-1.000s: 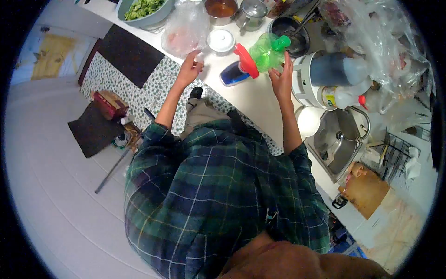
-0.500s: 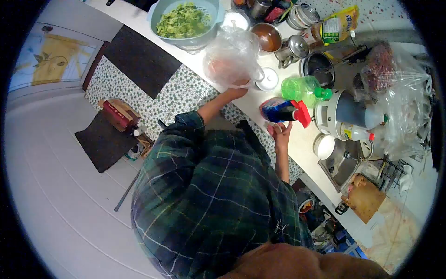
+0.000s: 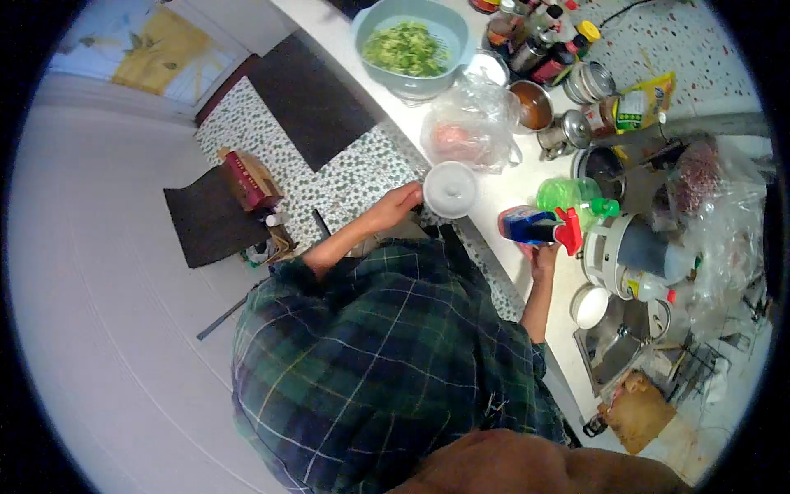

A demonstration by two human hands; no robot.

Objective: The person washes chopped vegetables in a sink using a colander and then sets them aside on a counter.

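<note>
My left hand (image 3: 398,206) grips the rim of a round white lid (image 3: 451,189) with a small knob in its middle. The lid hangs over the counter's front edge, just below a clear plastic bag (image 3: 469,132) with something pinkish inside. My right hand (image 3: 541,258) is at the counter edge, right beside a blue spray bottle (image 3: 527,224) with a red trigger head. That bottle partly covers its fingers, so whether they hold anything is unclear. A bottle of green liquid (image 3: 559,194) stands behind the spray bottle.
A blue-grey basin (image 3: 461,33) of chopped greens sits at the counter's far end. Sauce bottles (image 3: 531,53), a pot of brown liquid (image 3: 533,105) and a metal pitcher (image 3: 568,133) line the back. A white bowl (image 3: 589,307) is beside the sink (image 3: 611,350).
My left hand has left the plastic bag and lifted the white lid off the counter toward my body. My right hand has shifted slightly closer to the spray bottle. The camera view has shifted.
</note>
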